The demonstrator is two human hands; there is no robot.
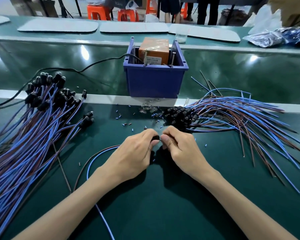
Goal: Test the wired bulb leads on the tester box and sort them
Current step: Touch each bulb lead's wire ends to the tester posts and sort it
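My left hand (135,153) pinches the black socket (156,137) of one bulb lead, whose blue and brown wires (93,158) loop away to the left under my wrist. My right hand (178,146) pinches something small right against the socket's end; what it holds is hidden by the fingers. The tester, an orange box (154,49) with two upright metal rods, sits in a blue bin (154,82) straight ahead. A large pile of leads (28,129) lies to the left, another pile (232,118) to the right.
Loose clear bulbs (148,108) and small bits of wire insulation (126,124) lie scattered in front of the bin. A black cable (87,66) runs left from the bin. Grey mats, a clear cup (181,36) and plastic bags (274,38) are on the far table; orange stools and people's legs stand behind.
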